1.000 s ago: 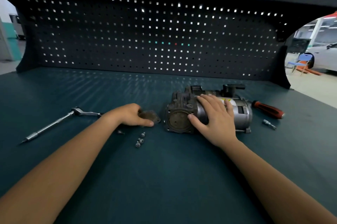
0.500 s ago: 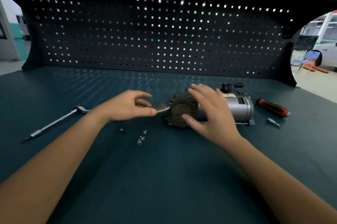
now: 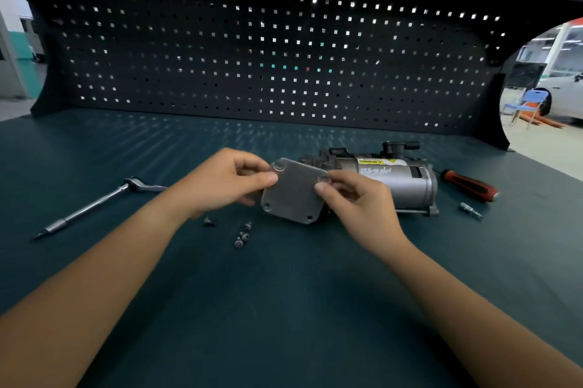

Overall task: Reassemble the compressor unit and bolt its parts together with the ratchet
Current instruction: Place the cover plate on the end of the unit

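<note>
A grey square cover plate (image 3: pixel 293 193) with corner holes is held up in front of the compressor's open end. My left hand (image 3: pixel 225 181) pinches its upper left corner and my right hand (image 3: pixel 355 198) pinches its right edge. The compressor (image 3: pixel 400 179), a silver cylinder with a yellow warning label and black fittings on top, lies on its side behind the plate; its front face is hidden by the plate. Several small bolts (image 3: pixel 241 234) lie loose on the mat below the plate. The ratchet (image 3: pixel 94 204) lies to the left, untouched.
A red and black screwdriver (image 3: pixel 470 187) and a small silver bit (image 3: pixel 470 209) lie right of the compressor. The dark green mat (image 3: pixel 284 308) covers the bench. A black pegboard (image 3: pixel 268 56) closes the back.
My left hand lifted the cover plate off the mat and brought it right. My right hand left the compressor body and took the plate's right edge, so both hands now hold it.
</note>
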